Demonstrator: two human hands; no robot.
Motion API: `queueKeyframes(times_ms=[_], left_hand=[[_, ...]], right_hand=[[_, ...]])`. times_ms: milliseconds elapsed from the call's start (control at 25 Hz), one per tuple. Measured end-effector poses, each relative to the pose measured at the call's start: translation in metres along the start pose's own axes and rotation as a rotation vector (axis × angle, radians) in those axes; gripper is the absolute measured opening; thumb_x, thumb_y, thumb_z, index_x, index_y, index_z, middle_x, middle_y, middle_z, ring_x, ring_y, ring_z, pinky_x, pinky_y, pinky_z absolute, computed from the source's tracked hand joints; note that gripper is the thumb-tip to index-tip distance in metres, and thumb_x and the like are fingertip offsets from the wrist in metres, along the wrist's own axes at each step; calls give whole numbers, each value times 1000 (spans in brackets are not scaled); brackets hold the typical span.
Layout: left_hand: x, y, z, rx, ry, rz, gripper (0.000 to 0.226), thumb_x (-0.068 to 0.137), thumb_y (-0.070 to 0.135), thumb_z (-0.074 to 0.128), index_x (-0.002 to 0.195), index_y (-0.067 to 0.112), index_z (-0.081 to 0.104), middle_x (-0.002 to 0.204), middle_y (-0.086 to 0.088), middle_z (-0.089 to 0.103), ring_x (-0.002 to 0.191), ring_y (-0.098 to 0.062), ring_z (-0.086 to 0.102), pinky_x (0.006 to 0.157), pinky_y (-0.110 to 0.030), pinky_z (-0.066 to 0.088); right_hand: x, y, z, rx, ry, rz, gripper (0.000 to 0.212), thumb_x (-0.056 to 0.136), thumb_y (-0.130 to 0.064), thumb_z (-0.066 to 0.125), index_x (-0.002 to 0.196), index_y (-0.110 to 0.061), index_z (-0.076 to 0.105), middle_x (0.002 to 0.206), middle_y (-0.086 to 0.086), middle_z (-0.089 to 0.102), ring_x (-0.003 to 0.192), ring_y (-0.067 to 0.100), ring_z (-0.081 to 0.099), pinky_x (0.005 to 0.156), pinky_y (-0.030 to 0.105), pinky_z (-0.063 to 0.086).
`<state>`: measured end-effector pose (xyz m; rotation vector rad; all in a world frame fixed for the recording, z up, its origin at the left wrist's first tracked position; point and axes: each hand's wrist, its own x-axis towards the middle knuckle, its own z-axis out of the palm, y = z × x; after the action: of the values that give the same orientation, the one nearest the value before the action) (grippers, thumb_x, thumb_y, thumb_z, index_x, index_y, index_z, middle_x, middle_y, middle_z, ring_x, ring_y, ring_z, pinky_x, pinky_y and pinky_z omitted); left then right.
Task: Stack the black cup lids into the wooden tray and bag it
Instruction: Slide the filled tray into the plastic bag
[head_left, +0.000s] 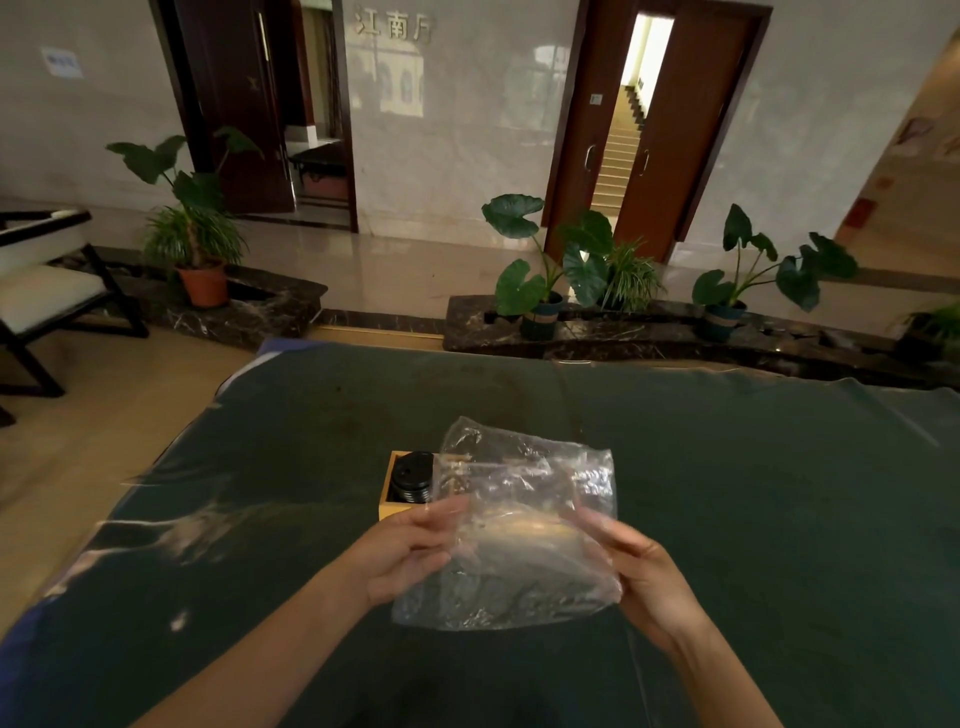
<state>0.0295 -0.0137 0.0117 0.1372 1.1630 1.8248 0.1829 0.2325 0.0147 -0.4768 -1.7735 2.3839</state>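
Observation:
A clear plastic bag (524, 525) hangs in the air above the table's middle, held at both sides. My left hand (405, 556) pinches its left edge and my right hand (639, 577) grips its right edge. Behind the bag a wooden tray (387, 506) rests on the table, mostly hidden by the plastic. A stack of black cup lids (411, 478) stands in the tray's left end, which pokes out past the bag.
The table (779, 493) has a dark green cloth under a shiny transparent sheet. Beyond its far edge run a low marble ledge with potted plants (566, 270), and a dark-framed chair (47, 291) stands at the far left.

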Motion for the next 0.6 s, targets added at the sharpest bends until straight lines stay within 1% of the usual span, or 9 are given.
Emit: queueKeyframes(times_ms=[120,200,240,320,360,400,480,520,600], left_hand=[[2,-3,4,129,110,46,38,86,-12,44,99,9,73,104,-9,71,76,-16,69,54,-22,56],[2,-4,9,277,213,106,36,87,-10,45,82,9,76,91,-6,75,70,-16,70,54,-24,55],[2,-2,13,327,248,145,36,87,-9,46,76,8,75,85,-4,75,67,-16,70,52,-24,55],[2,3,19,402,271,235,31,87,-9,48,73,3,74,82,-5,76,65,-18,70,50,-27,55],[2,6,22,441,269,276,29,86,-11,49,76,0,74,84,-6,76,68,-21,70,50,-31,57],[1,10,25,479,263,316,29,85,-14,47,77,-3,73,87,-5,76,70,-23,70,52,-34,58],[1,16,28,583,244,409,35,82,-20,43,70,-3,72,91,-2,75,79,-21,70,60,-34,60],[1,19,30,656,228,462,39,81,-21,43,63,-1,71,94,0,74,86,-18,69,66,-30,59],[1,22,35,770,189,544,42,79,-21,46,53,4,68,99,4,73,98,-12,65,80,-25,53]], right_hand=[[-1,2,6,61,56,58,29,69,4,60,88,-9,77,102,11,74,71,29,61,63,29,49],[-1,6,7,110,66,131,25,71,7,58,86,-2,75,91,16,75,69,23,68,60,29,55],[-1,8,7,154,68,163,24,76,7,55,91,1,73,93,21,73,75,28,69,66,35,58],[1,10,7,241,80,233,27,87,-5,50,106,2,67,108,27,67,92,37,63,85,49,52],[1,8,8,276,94,278,32,90,-17,49,112,-1,64,112,26,66,96,38,61,88,52,49],[2,6,8,293,103,327,41,92,-33,47,115,-4,63,113,24,67,96,38,62,85,50,49],[3,2,6,267,99,424,68,88,-63,34,116,-8,63,116,23,66,103,40,63,85,50,52],[-2,-1,8,245,67,454,74,83,-70,35,115,-10,64,117,24,65,108,41,61,89,52,51],[-19,-8,16,209,-33,461,59,81,-61,54,116,-15,66,121,22,64,112,41,59,92,51,51]])
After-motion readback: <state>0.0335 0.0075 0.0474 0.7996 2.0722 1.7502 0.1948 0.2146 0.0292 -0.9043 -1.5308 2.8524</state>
